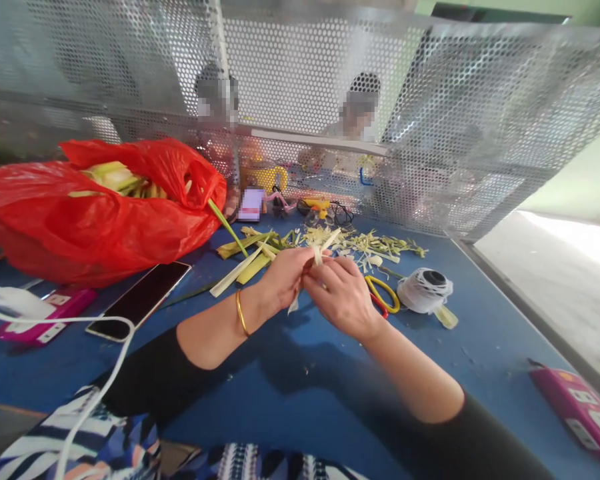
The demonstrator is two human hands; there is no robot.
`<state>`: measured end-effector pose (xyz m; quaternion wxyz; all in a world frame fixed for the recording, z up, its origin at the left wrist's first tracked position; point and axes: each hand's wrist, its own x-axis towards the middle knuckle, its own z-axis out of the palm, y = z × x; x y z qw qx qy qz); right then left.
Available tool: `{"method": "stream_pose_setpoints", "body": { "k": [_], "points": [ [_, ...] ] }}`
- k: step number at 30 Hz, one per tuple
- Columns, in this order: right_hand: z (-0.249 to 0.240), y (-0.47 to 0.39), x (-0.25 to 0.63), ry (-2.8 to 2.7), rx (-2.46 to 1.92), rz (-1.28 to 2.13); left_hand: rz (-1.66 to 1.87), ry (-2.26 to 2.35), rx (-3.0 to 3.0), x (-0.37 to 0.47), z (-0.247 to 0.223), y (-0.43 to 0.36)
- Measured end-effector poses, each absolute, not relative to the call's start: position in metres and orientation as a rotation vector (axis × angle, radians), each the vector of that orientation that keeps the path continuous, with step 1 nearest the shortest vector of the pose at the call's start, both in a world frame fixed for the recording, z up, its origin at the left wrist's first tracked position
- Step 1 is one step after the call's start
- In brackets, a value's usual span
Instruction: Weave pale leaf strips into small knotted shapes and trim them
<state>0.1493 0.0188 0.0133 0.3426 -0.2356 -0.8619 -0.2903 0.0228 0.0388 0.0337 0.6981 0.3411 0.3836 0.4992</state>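
While the left hand [286, 272] and right hand [344, 293] pinch a pale strip [319, 255] mid-frame, I'd guess it's being folded. Next move probably wants a snug grip.

No lettering, numbers or signs can be read.

The left forearm [217, 333] and right forearm [415, 370] are extended forward and angled inward, bare toward the wrists and covered by black sleeves [155, 373] toward the elbows. The left hand [285, 277] is held thumb side up, its fingers curled and partly hidden. The right hand [347, 293] is turned back uppermost, its fingers bent. Both sets of fingertips are brought together in a pinching pose, above the lap.
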Motion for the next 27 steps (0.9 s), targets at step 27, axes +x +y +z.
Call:
{"method": "stream_pose_setpoints", "body": {
  "k": [27],
  "points": [
    [0.021,0.035,0.151,-1.144,-1.337,1.086,1.255,0.996,0.837,0.025,0.027,0.039]
  ]
}}
